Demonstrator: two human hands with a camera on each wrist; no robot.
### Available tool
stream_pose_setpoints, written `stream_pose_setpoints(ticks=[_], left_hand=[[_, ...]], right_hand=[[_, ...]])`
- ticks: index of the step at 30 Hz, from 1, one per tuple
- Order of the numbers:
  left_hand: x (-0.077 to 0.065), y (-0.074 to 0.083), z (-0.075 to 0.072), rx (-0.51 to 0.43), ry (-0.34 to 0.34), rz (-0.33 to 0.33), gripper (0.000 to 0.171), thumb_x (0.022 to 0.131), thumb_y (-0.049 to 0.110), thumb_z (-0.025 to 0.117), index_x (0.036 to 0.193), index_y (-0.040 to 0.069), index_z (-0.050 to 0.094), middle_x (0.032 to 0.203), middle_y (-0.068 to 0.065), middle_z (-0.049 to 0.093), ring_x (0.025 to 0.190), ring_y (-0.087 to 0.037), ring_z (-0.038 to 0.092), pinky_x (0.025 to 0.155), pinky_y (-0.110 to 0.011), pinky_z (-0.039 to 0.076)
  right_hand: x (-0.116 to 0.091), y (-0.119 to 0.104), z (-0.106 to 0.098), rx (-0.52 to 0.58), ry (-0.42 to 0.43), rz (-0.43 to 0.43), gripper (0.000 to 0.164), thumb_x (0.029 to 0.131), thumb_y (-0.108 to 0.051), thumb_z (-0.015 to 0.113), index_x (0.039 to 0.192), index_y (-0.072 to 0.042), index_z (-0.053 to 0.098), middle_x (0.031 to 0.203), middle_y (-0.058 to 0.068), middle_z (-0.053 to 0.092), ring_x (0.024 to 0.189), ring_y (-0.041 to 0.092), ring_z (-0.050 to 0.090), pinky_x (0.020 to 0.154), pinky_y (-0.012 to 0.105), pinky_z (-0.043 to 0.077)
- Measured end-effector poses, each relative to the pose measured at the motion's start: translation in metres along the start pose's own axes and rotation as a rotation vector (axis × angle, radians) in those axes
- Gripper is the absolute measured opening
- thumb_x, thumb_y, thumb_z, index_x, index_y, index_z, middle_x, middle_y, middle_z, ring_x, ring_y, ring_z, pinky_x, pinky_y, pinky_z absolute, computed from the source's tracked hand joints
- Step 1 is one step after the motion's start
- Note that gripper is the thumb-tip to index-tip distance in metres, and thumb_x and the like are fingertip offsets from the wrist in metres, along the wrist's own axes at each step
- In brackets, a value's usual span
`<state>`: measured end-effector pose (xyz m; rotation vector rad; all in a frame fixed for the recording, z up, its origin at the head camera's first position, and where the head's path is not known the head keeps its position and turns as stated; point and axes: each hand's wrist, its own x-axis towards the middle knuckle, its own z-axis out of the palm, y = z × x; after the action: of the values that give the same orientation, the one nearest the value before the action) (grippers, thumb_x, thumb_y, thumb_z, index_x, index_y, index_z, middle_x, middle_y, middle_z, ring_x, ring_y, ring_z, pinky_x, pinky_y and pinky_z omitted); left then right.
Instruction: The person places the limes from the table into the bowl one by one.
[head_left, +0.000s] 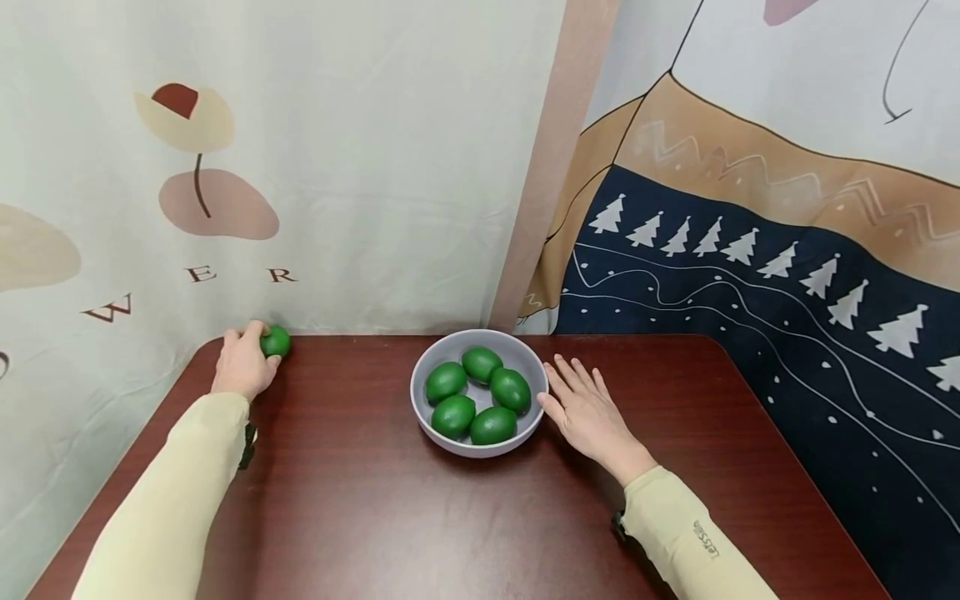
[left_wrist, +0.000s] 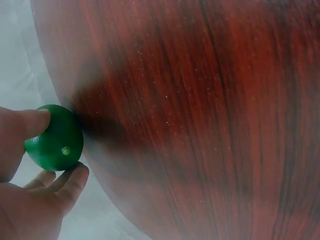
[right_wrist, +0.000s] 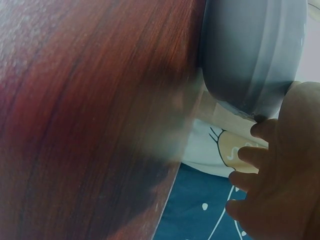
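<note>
At the far left corner of the table, my left hand (head_left: 243, 364) grips a green lime (head_left: 277, 341). In the left wrist view the thumb lies on one side of the lime (left_wrist: 56, 137) and the fingertips on the other. A grey bowl (head_left: 480, 451) stands near the back edge, holding several green limes (head_left: 492, 426) in a ring. My right hand (head_left: 588, 412) is beside the bowl's right side with its fingers extended. The right wrist view has the thumb and a fingertip at the wall of the bowl (right_wrist: 250, 55).
The dark red-brown wooden table (head_left: 360, 517) has rounded back corners. Behind it hangs a pale curtain (head_left: 390, 167) with flower prints and letters. To the right is a navy cloth (head_left: 675, 292) with white trees, close along the table's edge.
</note>
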<state>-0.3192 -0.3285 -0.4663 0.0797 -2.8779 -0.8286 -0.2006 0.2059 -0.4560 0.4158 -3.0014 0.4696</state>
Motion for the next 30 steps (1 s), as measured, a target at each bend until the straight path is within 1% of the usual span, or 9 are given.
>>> stream_pose_setpoints(ticks=[5, 8, 16, 22, 26, 30], left_hand=[[-0.0005, 0.0003, -0.001, 0.014, 0.003, 0.024, 0.049, 0.096, 0.009, 0.062, 0.138, -0.001, 0.04, 0.132, -0.04, 0.037, 0.105, -0.061, 0.047, 0.086, -0.073, 0.042], [-0.0019, 0.0004, -0.0018, 0.019, 0.003, 0.041, 0.049, 0.096, 0.009, 0.062, 0.138, -0.001, 0.04, 0.127, -0.039, 0.04, 0.104, -0.061, 0.048, 0.085, -0.073, 0.042], [-0.0026, -0.0017, -0.0035, 0.024, -0.015, 0.079, 0.061, 0.095, 0.011, 0.063, 0.148, -0.004, 0.035, 0.132, -0.041, 0.038, 0.107, -0.06, 0.047, 0.085, -0.073, 0.042], [-0.0034, -0.0047, -0.0044, 0.028, -0.027, 0.083, 0.061, 0.096, 0.014, 0.063, 0.147, -0.005, 0.037, 0.135, -0.039, 0.038, 0.109, -0.057, 0.046, 0.087, -0.072, 0.042], [-0.0052, -0.0051, -0.006, 0.027, -0.019, 0.093, 0.059, 0.096, 0.014, 0.064, 0.146, -0.005, 0.039, 0.136, -0.039, 0.038, 0.111, -0.057, 0.045, 0.088, -0.072, 0.042], [-0.0086, -0.0047, -0.0082, 0.021, -0.014, 0.11, 0.059, 0.096, 0.014, 0.064, 0.146, -0.005, 0.039, 0.138, -0.039, 0.038, 0.112, -0.056, 0.045, 0.088, -0.072, 0.041]], right_hand=[[0.0002, 0.0011, 0.0013, -0.005, 0.019, -0.018, 0.063, 0.109, -0.045, 0.045, 0.16, -0.009, 0.038, 0.168, 0.016, 0.029, 0.156, 0.042, 0.023, 0.124, 0.064, 0.015], [0.0002, 0.0009, 0.0013, -0.012, 0.029, -0.028, 0.062, 0.109, -0.044, 0.046, 0.159, -0.008, 0.039, 0.167, 0.017, 0.03, 0.155, 0.043, 0.024, 0.124, 0.064, 0.016], [-0.0003, 0.0006, 0.0011, -0.004, 0.015, -0.02, 0.062, 0.11, -0.045, 0.043, 0.16, -0.009, 0.038, 0.168, 0.016, 0.029, 0.156, 0.041, 0.021, 0.124, 0.063, 0.015], [-0.0006, 0.0004, 0.0009, 0.003, 0.019, -0.015, 0.063, 0.109, -0.045, 0.044, 0.16, -0.009, 0.039, 0.168, 0.015, 0.029, 0.156, 0.041, 0.02, 0.125, 0.063, 0.014], [-0.0009, 0.0003, 0.0009, 0.003, 0.031, -0.018, 0.062, 0.109, -0.044, 0.045, 0.159, -0.008, 0.041, 0.167, 0.017, 0.03, 0.155, 0.043, 0.023, 0.125, 0.063, 0.015], [-0.001, 0.0004, 0.0015, 0.008, 0.034, -0.019, 0.062, 0.109, -0.044, 0.046, 0.159, -0.007, 0.041, 0.167, 0.017, 0.031, 0.156, 0.042, 0.022, 0.125, 0.063, 0.014]])
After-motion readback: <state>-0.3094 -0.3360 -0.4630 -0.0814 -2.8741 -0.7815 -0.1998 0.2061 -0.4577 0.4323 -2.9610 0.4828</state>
